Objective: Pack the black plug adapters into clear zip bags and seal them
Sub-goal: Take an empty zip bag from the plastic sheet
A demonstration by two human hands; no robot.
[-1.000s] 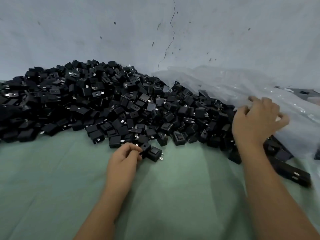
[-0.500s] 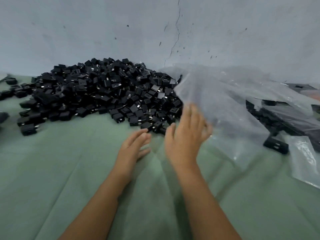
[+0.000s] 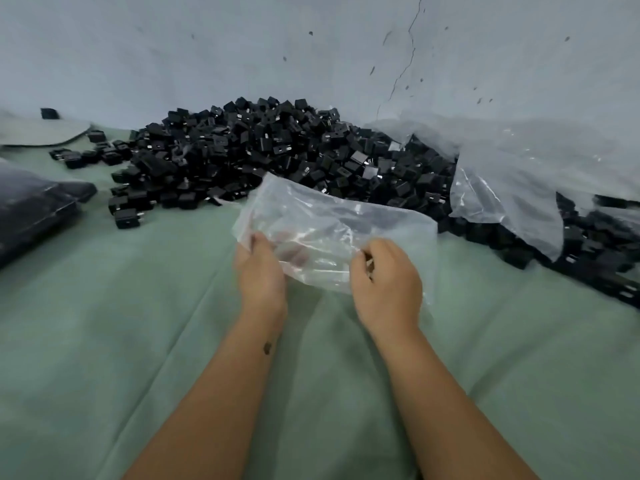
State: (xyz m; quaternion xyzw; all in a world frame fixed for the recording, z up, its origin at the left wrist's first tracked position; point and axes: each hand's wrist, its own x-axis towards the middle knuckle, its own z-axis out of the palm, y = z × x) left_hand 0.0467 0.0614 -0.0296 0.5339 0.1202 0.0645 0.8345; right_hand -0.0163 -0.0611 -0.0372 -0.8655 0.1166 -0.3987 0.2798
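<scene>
Step in hand: I hold one clear zip bag [image 3: 332, 233] above the green cloth [image 3: 173, 341], mouth end toward me; judged as opening the bag before filling
Left hand [image 3: 261, 271]: fingers curled on the bag's near left edge, thumb on top, fingertips showing through the film beneath
Right hand [image 3: 386, 278]: thumb and fingers pinching the near right edge of the same bag
Bag contents: nothing black seen inside; filling not yet begun
Adapters: heap of black plug adapters [image 3: 277, 150] lies against the wall [image 3: 242, 46], just beyond the bag; a few strays [image 3: 126, 218] sit on the cloth to the left
Next move, judged: part the two film layers at the mouth, then free one hand to reach the heap
Materials: bag is thin, glossy, creased film, limp; adapters are small, hard, blocky, matte with metal prongs; cloth is soft and folded in long ridges
Other items: loose clear plastic sheeting [image 3: 512, 174] drapes over the heap's right side; a dark filled pack [image 3: 31, 209] lies at far left
</scene>
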